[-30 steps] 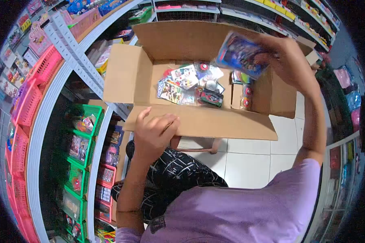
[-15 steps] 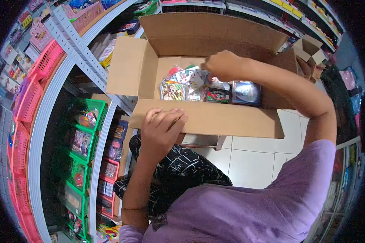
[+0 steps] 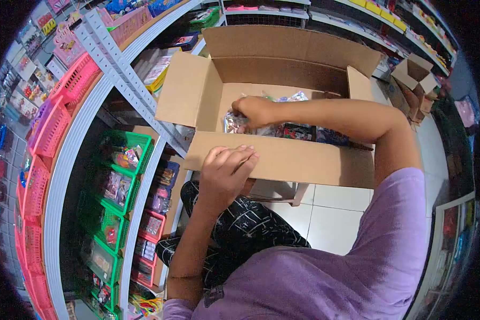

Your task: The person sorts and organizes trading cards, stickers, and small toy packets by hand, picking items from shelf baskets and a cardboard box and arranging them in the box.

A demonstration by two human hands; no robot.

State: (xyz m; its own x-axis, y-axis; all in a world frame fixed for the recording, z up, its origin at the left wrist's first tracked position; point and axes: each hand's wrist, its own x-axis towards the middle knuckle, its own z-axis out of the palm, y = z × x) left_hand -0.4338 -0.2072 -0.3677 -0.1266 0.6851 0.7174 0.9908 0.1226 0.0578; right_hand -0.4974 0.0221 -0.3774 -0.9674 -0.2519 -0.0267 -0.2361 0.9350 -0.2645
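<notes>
An open cardboard box [image 3: 282, 69] stands in front of me with its flaps folded out. My left hand [image 3: 230, 166] lies over the near flap [image 3: 314, 162], fingers on top and a bit of skin showing below the edge, closed on it. My right hand [image 3: 256, 111] reaches down inside the box toward its left end. Its fingers are curled at a shiny clear plastic packet [image 3: 232, 124]; the fingertips are partly hidden. Beside the hand lie a dark packet with red and green print [image 3: 297, 132] and more glossy packets, partly covered by my forearm.
On the left, shelving [image 3: 117, 80] carries green baskets [image 3: 120, 189] and pink baskets [image 3: 74, 85] of small packaged goods. Smaller opened cartons [image 3: 413, 74] stand at the right. White floor tiles [image 3: 333, 224] and a stool leg [image 3: 300, 193] show below the box.
My right hand has moved left and lower into the box, onto the packets at its left. The left hand stays on the flap. The whole view has shifted slightly.
</notes>
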